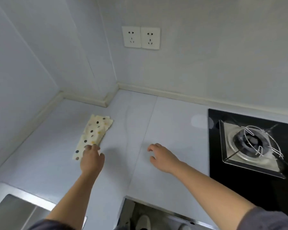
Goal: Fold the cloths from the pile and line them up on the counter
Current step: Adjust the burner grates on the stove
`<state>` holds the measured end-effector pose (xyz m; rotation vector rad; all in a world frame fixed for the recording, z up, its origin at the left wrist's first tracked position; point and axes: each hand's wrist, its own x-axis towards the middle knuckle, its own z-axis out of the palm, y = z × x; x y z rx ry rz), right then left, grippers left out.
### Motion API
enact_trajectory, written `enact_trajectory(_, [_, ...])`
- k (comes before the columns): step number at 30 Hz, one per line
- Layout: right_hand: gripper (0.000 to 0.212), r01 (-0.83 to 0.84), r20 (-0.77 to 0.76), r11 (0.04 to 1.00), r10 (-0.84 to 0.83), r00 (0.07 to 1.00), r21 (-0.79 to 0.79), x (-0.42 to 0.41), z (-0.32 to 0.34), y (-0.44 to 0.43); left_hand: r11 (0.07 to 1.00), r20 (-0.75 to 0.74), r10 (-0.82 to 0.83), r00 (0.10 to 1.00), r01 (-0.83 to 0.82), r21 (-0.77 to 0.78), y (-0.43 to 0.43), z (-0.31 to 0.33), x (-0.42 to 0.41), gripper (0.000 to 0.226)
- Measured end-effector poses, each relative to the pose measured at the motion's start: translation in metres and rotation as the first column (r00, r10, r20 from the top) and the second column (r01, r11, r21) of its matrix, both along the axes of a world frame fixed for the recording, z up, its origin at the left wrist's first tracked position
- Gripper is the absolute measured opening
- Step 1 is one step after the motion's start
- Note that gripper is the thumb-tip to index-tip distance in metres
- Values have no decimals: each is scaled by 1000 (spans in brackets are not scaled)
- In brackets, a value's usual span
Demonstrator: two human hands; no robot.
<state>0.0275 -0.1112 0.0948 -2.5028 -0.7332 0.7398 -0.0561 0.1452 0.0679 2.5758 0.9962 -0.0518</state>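
sleeves (269, 218) dark grey — forearms (206, 185) bare | left hand (92, 161), right hand (163, 158) bare | shoes (143, 221) white

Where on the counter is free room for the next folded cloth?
Widest bare counter: between the cloth and the stove, around the right hand, back to the wall. A narrower strip runs left of the cloth. Crowded where the left hand touches it.
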Motion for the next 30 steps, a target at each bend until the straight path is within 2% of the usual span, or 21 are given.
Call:
enact_trajectory(4, [35,-8,-47,1000,7,999,-28,-8,-19,25,996,-61,-23,998,28,81,37,-17,19,31])
enact_trajectory(7, [35,-16,-108,999,11,994,-47,-11,-24,31,985,-141,-42,989,65,162,45,-30,32,24])
enact_trajectory(9, [35,-14,-129,998,6,992,-59,-10,-25,32,978,-135,-44,990,70,195,45,-36,32,19])
enact_trajectory(12, [38,47,-104,998,-52,993,-47,-5,-26,35,980,-12,-138,990,139,139,37,-41,31,14])
enact_trajectory(14, [49,79,-6,996,-80,997,-31,-4,-28,38,951,132,-307,943,308,12,23,-37,29,9])
enact_trajectory(15, [57,64,69,997,-62,996,-35,-3,-28,40,905,176,-409,895,423,-48,13,-33,26,7])
enact_trajectory(18, [71,-74,235,988,105,966,-137,2,-35,42,728,214,-637,740,669,-148,-17,-23,17,6])
enact_trajectory(20, [65,-175,224,950,235,946,-257,2,-44,40,702,223,-663,714,697,-144,-28,-23,13,8])
enact_trajectory(22, [60,-216,172,918,284,943,-331,2,-52,36,714,196,-663,722,689,-123,-33,-22,13,10])
enact_trajectory(25, [55,-232,82,934,263,961,-272,3,-52,34,728,185,-654,733,677,-107,-34,-23,15,14])
enact_trajectory(27, [43,-204,-33,968,201,979,-146,7,-39,30,746,210,-631,747,658,-101,-34,-19,21,15])
enact_trajectory(29, [19,-76,-121,997,75,990,-3,12,-20,21,759,252,-613,749,647,-75,-36,-9,30,14])
enact_trajectory(30, [21,0,-148,998,9,989,64,14,-10,14,761,277,-608,744,645,-63,-38,-1,36,14])
